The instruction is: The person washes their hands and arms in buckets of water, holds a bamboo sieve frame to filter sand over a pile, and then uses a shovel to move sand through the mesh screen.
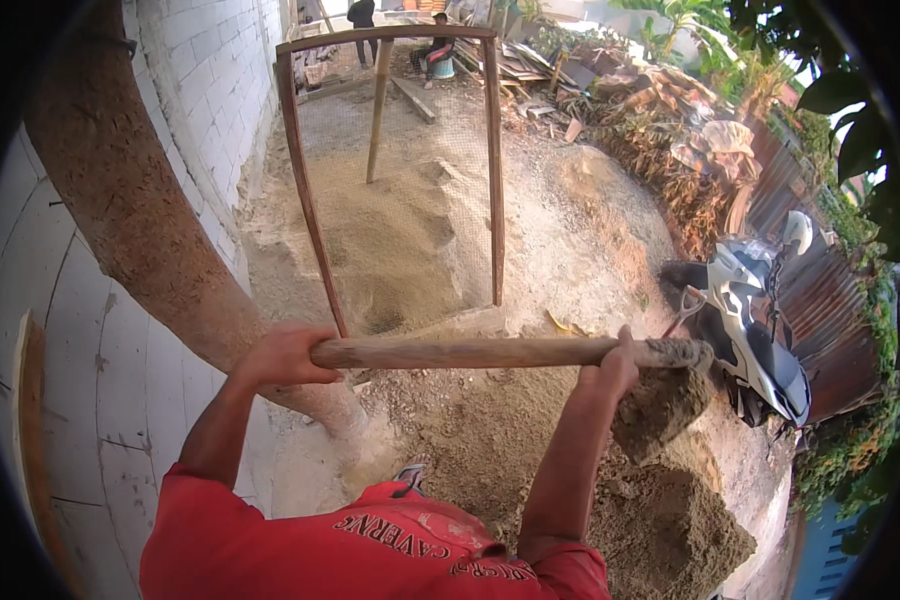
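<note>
A hoe's wooden handle [470, 352] lies level across the view in front of me. My left hand [290, 353] is wrapped round its left end. Farther along, close to the head, my right hand [615, 366] grips it. The hoe's blade [660, 410] hangs below the right end, caked or loaded with damp sand that hides most of its metal. Beneath it rises a heap of sand [670, 535]. Beyond the handle stands a wood-framed mesh screen [495, 170], propped by a pole [378, 115], with fine sand [390, 235] seen through the mesh.
A thick tree trunk [160, 220] leans close on my left, before a block wall [205, 80]. To the right stands a white and black motorcycle [755, 325] by a rusty corrugated fence [820, 320]. Dry leaves [705, 190] and planks are piled behind. Two people are far back.
</note>
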### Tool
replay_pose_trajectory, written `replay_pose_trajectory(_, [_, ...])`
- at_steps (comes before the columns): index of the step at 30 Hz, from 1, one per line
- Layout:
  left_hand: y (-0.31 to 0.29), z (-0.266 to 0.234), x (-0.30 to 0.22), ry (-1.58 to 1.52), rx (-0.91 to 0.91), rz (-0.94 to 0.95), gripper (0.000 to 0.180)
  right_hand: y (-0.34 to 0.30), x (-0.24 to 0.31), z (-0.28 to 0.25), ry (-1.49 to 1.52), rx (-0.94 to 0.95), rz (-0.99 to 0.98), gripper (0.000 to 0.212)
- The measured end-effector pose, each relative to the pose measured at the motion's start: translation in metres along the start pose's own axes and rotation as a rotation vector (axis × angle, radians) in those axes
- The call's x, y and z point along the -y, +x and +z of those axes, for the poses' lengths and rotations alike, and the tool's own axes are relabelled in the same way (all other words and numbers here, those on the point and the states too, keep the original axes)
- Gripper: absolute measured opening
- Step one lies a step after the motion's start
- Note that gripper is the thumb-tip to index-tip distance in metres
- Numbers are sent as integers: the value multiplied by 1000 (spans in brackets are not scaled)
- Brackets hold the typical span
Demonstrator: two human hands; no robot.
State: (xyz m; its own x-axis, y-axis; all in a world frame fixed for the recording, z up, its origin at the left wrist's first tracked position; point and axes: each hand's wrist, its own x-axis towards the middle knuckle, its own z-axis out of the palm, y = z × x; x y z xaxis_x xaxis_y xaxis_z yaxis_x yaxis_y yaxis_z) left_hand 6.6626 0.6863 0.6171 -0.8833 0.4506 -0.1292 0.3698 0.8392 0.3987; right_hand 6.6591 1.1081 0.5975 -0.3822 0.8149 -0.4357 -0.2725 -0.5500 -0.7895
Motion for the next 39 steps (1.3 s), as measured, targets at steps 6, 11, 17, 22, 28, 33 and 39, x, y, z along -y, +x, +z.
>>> replay_pose_trajectory(6, [-106, -60, 17, 718, -1079, 136, 23, -29, -61, 102, 793, 907, 365, 33])
replay_pose_trajectory(11, [-66, -22, 51, 486, -808, 45, 22, -26, -80, 63, 471, 686, 249, 33])
replay_pose_trajectory(17, [7, 72, 45, 53, 178, 193, 42, 89, -102, -117, 154, -14, 247, 28])
replay_pose_trajectory(22, [82, 127, -2, 123, 488, 474, 46, 78, -115, -315, 198, -548, 245, 24])
replay_pose_trajectory(28, [153, 187, -83, 95, 918, 741, 45, 31, -97, -462, 306, -828, 82, 25])
replay_pose_trajectory(33, [166, 264, -99, -4, 1584, 535, 39, 36, -42, -407, 257, -634, -82, 23])
replay_pose_trajectory(39, [142, 342, -156, -276, 1392, 385, 40, 103, 74, -336, 177, -321, -323, 30])
